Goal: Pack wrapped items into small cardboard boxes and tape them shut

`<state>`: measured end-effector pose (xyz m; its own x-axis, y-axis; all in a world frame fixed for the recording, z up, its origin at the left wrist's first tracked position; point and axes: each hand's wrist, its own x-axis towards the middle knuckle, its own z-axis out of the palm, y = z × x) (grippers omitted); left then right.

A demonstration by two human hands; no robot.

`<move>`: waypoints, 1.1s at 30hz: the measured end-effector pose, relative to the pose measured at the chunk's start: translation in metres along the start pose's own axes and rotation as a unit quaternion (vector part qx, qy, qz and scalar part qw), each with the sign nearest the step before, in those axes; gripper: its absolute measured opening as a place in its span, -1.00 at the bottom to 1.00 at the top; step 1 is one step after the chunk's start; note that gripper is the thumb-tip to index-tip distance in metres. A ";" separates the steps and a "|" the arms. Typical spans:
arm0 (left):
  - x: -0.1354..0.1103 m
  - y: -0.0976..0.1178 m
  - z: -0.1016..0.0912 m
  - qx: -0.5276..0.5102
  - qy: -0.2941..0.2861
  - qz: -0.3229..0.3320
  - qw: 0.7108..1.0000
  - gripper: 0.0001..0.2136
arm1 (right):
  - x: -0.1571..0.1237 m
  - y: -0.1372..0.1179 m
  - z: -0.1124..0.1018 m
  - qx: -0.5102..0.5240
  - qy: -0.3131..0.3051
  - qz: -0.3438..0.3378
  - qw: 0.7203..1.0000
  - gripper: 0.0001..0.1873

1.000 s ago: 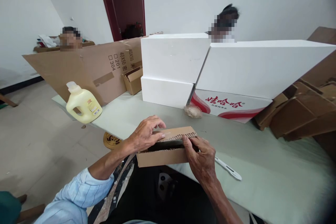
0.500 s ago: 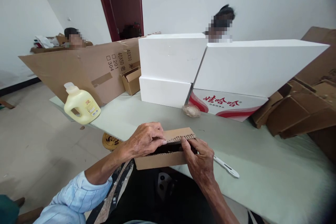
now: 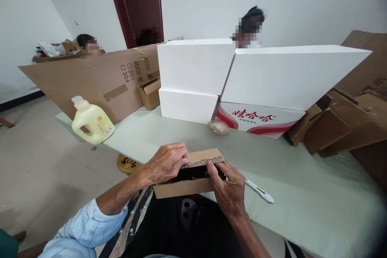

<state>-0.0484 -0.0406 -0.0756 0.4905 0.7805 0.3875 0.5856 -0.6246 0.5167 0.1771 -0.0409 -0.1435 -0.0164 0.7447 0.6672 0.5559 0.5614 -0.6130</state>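
Observation:
A small cardboard box (image 3: 183,189) is held between my hands at the table's near edge, just above my lap. Its top gapes, showing a dark inside and a flap with a rough corrugated edge. My left hand (image 3: 169,162) is closed on the box's far left side, fingers curled over the flap. On the right end, my right hand (image 3: 228,183) grips the box, its thumb against the torn flap edge and its fingers behind. A white utility knife (image 3: 260,191) lies on the table right beside my right hand.
Stacked white boxes (image 3: 196,68) and a red-and-white printed carton (image 3: 260,119) stand across the table (image 3: 302,181). A yellow detergent bottle (image 3: 93,121) is at the left edge. Brown cartons (image 3: 338,125) pile up at right. Two people sit behind the boxes.
The box has tipped slightly and its opening looks wider between the near wall and the flap. Both hands keep hold of it. The whole view has shifted a little.

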 end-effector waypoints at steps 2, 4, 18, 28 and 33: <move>0.001 -0.001 0.000 -0.027 0.004 -0.017 0.999 -0.78 | -0.003 -0.001 -0.001 0.003 0.006 0.001 1.000 -0.56; 0.003 -0.002 -0.001 -0.060 0.012 -0.040 0.997 -0.79 | -0.006 -0.003 -0.001 0.009 0.012 0.002 1.000 -0.59; 0.014 -0.036 -0.003 -0.391 0.027 -0.225 0.892 -0.53 | -0.022 -0.001 -0.006 0.037 0.034 0.009 0.999 -0.69; 0.067 -0.083 0.019 -0.109 0.016 -0.107 0.988 -0.72 | -0.036 -0.004 -0.008 0.040 0.066 -0.010 0.997 -0.68; 0.132 -0.099 0.043 0.072 0.000 0.011 0.997 -0.83 | -0.041 -0.006 -0.007 0.035 0.078 -0.019 0.996 -0.70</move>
<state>-0.0138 0.1230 -0.1078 0.5049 0.7665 0.3969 0.6614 -0.6391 0.3927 0.1803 -0.0776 -0.1639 0.0961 0.6599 0.7451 0.4979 0.6164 -0.6101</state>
